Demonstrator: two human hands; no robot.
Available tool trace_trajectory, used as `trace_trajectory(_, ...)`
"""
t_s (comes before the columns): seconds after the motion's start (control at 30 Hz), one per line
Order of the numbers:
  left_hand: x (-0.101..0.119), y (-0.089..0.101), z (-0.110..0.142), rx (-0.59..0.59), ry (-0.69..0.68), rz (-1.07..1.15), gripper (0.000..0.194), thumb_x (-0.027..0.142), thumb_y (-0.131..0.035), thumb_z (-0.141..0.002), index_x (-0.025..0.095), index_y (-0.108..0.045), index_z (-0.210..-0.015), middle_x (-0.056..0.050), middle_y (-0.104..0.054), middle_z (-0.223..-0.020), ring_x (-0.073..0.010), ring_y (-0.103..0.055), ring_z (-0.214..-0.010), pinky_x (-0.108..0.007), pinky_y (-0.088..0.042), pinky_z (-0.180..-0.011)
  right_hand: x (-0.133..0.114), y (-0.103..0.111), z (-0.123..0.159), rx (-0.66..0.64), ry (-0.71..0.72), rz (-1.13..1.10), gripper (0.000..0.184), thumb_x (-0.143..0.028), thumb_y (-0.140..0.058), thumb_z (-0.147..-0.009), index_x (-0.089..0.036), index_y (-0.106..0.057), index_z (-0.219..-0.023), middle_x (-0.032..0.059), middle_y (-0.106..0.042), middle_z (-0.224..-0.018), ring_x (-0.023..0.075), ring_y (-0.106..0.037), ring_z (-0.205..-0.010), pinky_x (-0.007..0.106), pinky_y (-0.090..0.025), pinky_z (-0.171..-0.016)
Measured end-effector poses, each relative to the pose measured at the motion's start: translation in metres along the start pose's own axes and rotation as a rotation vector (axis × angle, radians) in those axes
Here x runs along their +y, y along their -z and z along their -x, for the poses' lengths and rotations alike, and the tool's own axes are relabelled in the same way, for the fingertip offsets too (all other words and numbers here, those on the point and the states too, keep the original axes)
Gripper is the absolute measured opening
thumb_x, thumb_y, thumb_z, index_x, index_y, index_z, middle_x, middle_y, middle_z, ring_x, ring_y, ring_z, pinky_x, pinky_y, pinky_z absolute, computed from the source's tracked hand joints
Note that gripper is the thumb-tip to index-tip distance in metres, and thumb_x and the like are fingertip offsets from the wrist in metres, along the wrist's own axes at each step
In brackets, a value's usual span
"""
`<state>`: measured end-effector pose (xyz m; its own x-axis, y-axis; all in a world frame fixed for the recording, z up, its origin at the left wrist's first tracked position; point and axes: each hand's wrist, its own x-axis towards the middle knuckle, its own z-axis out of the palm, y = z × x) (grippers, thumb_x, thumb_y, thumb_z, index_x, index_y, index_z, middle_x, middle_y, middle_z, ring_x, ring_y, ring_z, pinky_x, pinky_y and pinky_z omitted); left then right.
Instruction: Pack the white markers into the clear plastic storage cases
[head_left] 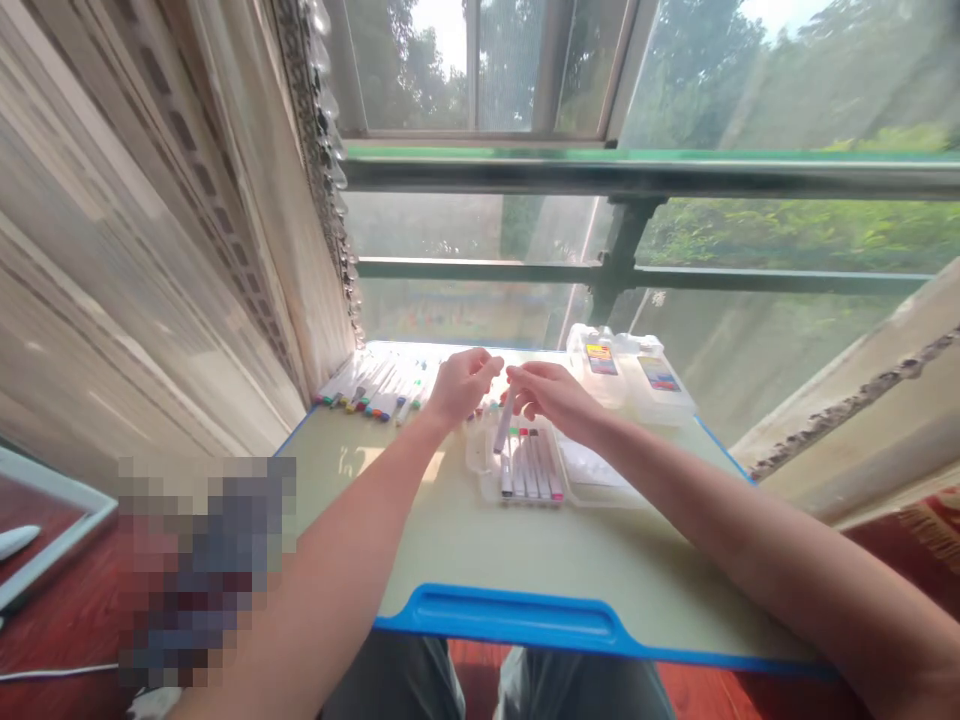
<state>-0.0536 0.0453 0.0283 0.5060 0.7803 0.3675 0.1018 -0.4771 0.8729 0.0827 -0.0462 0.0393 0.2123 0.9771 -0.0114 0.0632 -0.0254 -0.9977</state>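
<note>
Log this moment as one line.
left hand: raised, grip unclear | right hand: holds slim pale marker, tilted | below: open clear plastic case, white markers inside | left of case: loose colour-ended markers

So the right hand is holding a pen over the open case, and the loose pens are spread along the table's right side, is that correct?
Not quite: the head view shows the loose pens along the left side of the table. The right hand does hold a pen over the open case.
</note>
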Motion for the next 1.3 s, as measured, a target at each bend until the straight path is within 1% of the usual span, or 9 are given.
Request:
trace_trajectory(0.13, -0.001, 0.002, 0.001, 0.035, -0.092, -0.156, 0.031, 0.039, -0.054, -0.084, 0.018, -0.058, -0.062, 0.004, -0.051, -0.052, -0.0092, -0.047, -0.047, -0.023, -0.034, -0.05, 0.002, 0.002, 0.0, -0.048, 0.005, -0.035, 0.035, -0.047, -0.07, -0.084, -0.014, -0.063, -0.075, 0.0044, -0.065, -0.072, 0.0087, -0.056, -0.054, 0.022, -0.041, -0.05)
trace_trajectory(0.27, -0.001, 0.003, 0.001, -0.003, -0.114, -0.24, 0.03, 0.034, -0.053, -0.083, 0.018, -0.057, -0.059, 0.004, -0.053, -0.05, -0.0103, -0.049, -0.047, -0.024, -0.036, -0.053, 0.007, 0.002, -0.002, -0.072, 0.003, -0.006, 0.047, -0.058, -0.077, -0.073, -0.013, -0.063, -0.066, -0.002, -0.052, -0.056, 0.0061, -0.043, -0.048, 0.023, -0.033, -0.046)
trace_trajectory(0.43, -0.004, 0.004, -0.001, 0.018, -0.095, -0.244, 0.023, 0.029, -0.053, -0.08, 0.017, -0.063, -0.063, 0.002, -0.058, -0.051, -0.0123, -0.054, -0.051, -0.024, -0.037, -0.054, 0.011, -0.002, -0.004, -0.111, -0.011, 0.035, 0.048, -0.055, -0.084, -0.063, -0.012, -0.064, -0.06, -0.0052, -0.045, -0.05, 0.0045, -0.036, -0.046, 0.022, -0.027, -0.044)
trace_trajectory(0.53, -0.007, 0.005, -0.002, 0.022, -0.102, -0.282, 0.023, 0.03, -0.053, -0.079, 0.017, -0.064, -0.064, 0.002, -0.06, -0.052, -0.0129, -0.055, -0.054, -0.024, -0.038, -0.056, 0.012, -0.003, -0.005, -0.123, -0.002, 0.122, 0.043, -0.053, -0.084, -0.064, -0.012, -0.069, -0.066, -0.0022, -0.055, -0.054, 0.0051, -0.039, -0.046, 0.022, -0.031, -0.044)
trace_trajectory(0.63, -0.008, 0.004, -0.003, 0.004, -0.084, -0.307, 0.024, 0.031, -0.053, -0.079, 0.017, -0.064, -0.064, 0.002, -0.059, -0.051, -0.0127, -0.053, -0.052, -0.025, -0.038, -0.056, 0.016, -0.004, -0.005, -0.104, 0.048, 0.273, 0.042, -0.051, -0.083, -0.066, -0.014, -0.073, -0.083, 0.0025, -0.068, -0.063, 0.0081, -0.048, -0.047, 0.022, -0.037, -0.044)
trace_trajectory(0.7, -0.008, 0.004, -0.003, 0.001, -0.085, -0.324, 0.023, 0.031, -0.053, -0.079, 0.017, -0.064, -0.063, 0.002, -0.059, -0.051, -0.0128, -0.053, -0.052, -0.025, -0.038, -0.056, 0.019, -0.004, -0.005, -0.088, 0.099, 0.361, 0.042, -0.049, -0.082, -0.068, -0.015, -0.072, -0.091, 0.0031, -0.071, -0.064, 0.0094, -0.052, -0.046, 0.022, -0.04, -0.045)
trace_trajectory(0.9, -0.006, 0.002, -0.002, -0.021, -0.081, -0.369, 0.022, 0.029, -0.053, -0.077, 0.017, -0.065, -0.063, 0.001, -0.059, -0.053, -0.0135, -0.053, -0.056, -0.025, -0.037, -0.057, 0.023, -0.007, -0.005, -0.034, 0.313, 0.632, 0.025, -0.042, -0.075, -0.076, -0.018, -0.073, -0.077, 0.0017, -0.073, -0.066, 0.0135, -0.063, -0.057, 0.025, -0.043, -0.056)
trace_trajectory(1.13, -0.009, 0.001, -0.002, -0.041, -0.093, -0.396, 0.022, 0.03, -0.053, -0.078, 0.017, -0.066, -0.065, 0.0, -0.061, -0.055, -0.0138, -0.054, -0.057, -0.026, -0.038, -0.059, 0.023, -0.013, 0.0, -0.014, 0.413, 0.725, 0.02, -0.034, -0.071, -0.08, -0.017, -0.071, -0.069, 0.0019, -0.073, -0.07, 0.0138, -0.063, -0.062, 0.026, -0.043, -0.062)
trace_trajectory(1.3, -0.009, 0.002, -0.003, -0.058, -0.092, -0.443, 0.022, 0.029, -0.052, -0.078, 0.017, -0.067, -0.067, -0.001, -0.062, -0.058, -0.015, -0.056, -0.06, -0.026, -0.037, -0.059, 0.021, -0.013, 0.001, 0.0, 0.434, 0.776, 0.019, -0.031, -0.068, -0.084, -0.017, -0.072, -0.071, 0.0018, -0.073, -0.072, 0.0137, -0.063, -0.064, 0.025, -0.042, -0.063)
